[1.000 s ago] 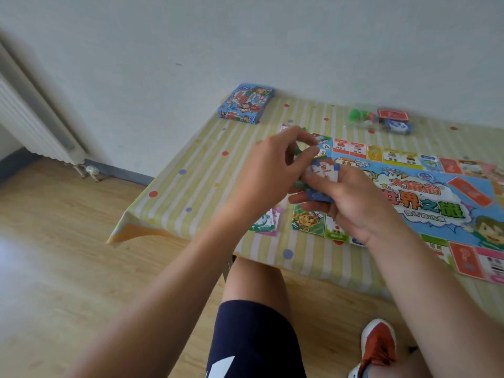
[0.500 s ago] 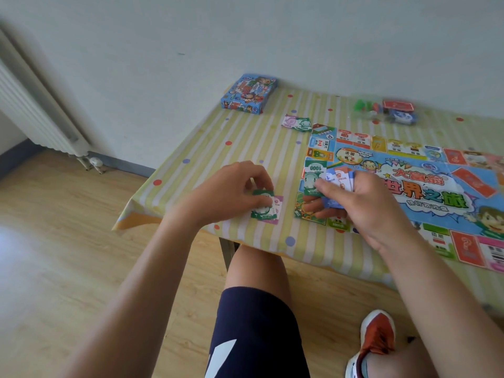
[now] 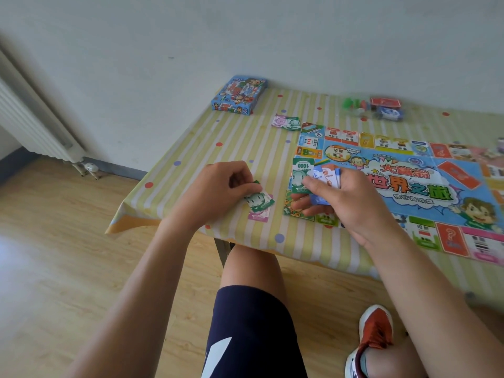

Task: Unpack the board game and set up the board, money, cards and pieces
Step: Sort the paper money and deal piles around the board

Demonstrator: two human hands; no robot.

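My left hand [image 3: 218, 192] pinches a green note [image 3: 256, 201], laying it on a pink note [image 3: 259, 215] on the striped surface [image 3: 231, 143] just beside the board's near corner, so this share builds up within easy reach. Farther back lies the game box [image 3: 240, 95], and another small pile of notes [image 3: 286, 122] sits by the board's far corner, probably a second share. My right hand [image 3: 351, 197] grips the fanned money [image 3: 324, 177] over the board [image 3: 409, 184], spread so I can pick by value. Pieces and cards [image 3: 381, 107] sit bunched at the far edge, not yet set out.
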